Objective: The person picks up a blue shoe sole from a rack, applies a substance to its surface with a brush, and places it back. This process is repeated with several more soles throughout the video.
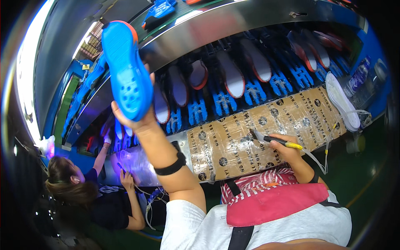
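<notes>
My left hand point(143, 118) is raised at the upper left, closed round a blue shoe sole point(125, 68). The sole stands nearly upright, with small round hollows at its lower end and an orange edge at its top. Fingers show along its right side and the thumb at its lower left; the palm is hidden behind it. Over the cardboard-covered bench point(233, 150), my right hand point(285, 148) grips a brush point(277, 140) with a dark handle and a yellow end. Its bristles point left, and a thin clear tube runs from the yellow end.
Behind the bench, a row of grey-white soles point(229, 75) with red rims leans on blue racks point(223, 102) under a metal ledge point(200, 37). A white sole point(342, 102) and a bottle point(359, 77) stand at the right. A co-worker point(71, 179) works at the left.
</notes>
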Demonstrator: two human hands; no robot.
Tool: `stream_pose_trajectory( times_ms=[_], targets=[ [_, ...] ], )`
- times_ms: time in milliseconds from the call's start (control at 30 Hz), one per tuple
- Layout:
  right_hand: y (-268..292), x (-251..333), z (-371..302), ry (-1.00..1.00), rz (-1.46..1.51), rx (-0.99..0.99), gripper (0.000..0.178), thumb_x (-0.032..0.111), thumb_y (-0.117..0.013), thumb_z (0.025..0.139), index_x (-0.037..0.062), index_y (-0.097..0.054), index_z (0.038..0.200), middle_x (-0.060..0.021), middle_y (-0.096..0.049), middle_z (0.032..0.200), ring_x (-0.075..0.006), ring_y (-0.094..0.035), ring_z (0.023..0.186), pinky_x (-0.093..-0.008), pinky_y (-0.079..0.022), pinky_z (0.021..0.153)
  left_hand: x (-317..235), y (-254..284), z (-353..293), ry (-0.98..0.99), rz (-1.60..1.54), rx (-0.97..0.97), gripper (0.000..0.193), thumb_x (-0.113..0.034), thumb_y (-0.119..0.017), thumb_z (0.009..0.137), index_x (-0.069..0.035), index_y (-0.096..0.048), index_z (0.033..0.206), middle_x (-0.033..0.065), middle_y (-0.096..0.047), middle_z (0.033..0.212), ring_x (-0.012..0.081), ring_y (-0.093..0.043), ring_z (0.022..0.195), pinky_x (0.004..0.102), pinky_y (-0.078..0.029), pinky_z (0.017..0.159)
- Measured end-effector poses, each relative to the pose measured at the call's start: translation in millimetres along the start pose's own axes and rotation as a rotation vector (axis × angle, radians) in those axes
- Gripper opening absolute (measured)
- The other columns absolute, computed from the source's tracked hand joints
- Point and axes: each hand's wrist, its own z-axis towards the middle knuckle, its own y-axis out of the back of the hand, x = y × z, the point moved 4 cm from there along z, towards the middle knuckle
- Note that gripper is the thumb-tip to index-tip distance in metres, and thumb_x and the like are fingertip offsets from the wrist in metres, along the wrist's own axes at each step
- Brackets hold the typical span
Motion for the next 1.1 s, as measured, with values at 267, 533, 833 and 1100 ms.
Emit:
stream_pose_trajectory(
  times_ms=[267, 533, 833, 1100],
  targets=[
    [9, 0, -5, 0.06, -0.068, 0.015, 0.025, 0.007, -0.065, 0.077, -0.0012, -0.066, 0.1, -0.0069, -0.067, 0.084, -0.0087, -0.059, 0.074, -0.0214, -0.046, 0.066, 66, -7, -59, 0.259, -0.32, 0.05, 0.077, -0.046, -0.052, 0.085, 0.0, -0.021, 0.139, 0.0269, -0.024, 0.141, 0.0433, -0.034, 0.125, 0.0612, -0.036, 0.094],
    [7, 41, -2, 0.15, 0.009, 0.055, 0.021, 0.005, -0.064, 0.076, -0.0016, -0.066, 0.097, -0.0067, -0.066, 0.08, -0.0094, -0.059, 0.068, -0.0219, -0.046, 0.061, 145, 33, -187, 0.459, -0.21, -0.197, 0.069, -0.048, -0.048, 0.086, -0.002, -0.034, 0.135, 0.0243, -0.045, 0.127, 0.0449, -0.046, 0.114, 0.0537, -0.039, 0.096],
    [-39, 118, 9, 0.792, -0.381, -0.023, 0.021, 0.007, -0.069, 0.067, 0.0036, -0.066, 0.088, -0.0102, -0.061, 0.07, -0.0239, -0.058, 0.06, -0.0307, -0.046, 0.055, 200, 17, -256, 0.749, -0.114, -0.355, 0.079, -0.056, -0.056, 0.08, -0.006, -0.032, 0.136, 0.0165, -0.045, 0.131, 0.0319, -0.047, 0.118, 0.0462, -0.04, 0.099],
    [-68, 89, -4, 0.973, -0.363, 0.216, 0.021, 0.011, -0.071, 0.064, 0.0068, -0.066, 0.084, -0.007, -0.057, 0.066, -0.0247, -0.057, 0.06, -0.0324, -0.047, 0.054, 205, 26, -268, 0.774, -0.04, -0.48, 0.079, -0.053, -0.065, 0.075, -0.008, -0.036, 0.133, 0.0159, -0.049, 0.126, 0.029, -0.051, 0.114, 0.0442, -0.043, 0.097]
  ],
)
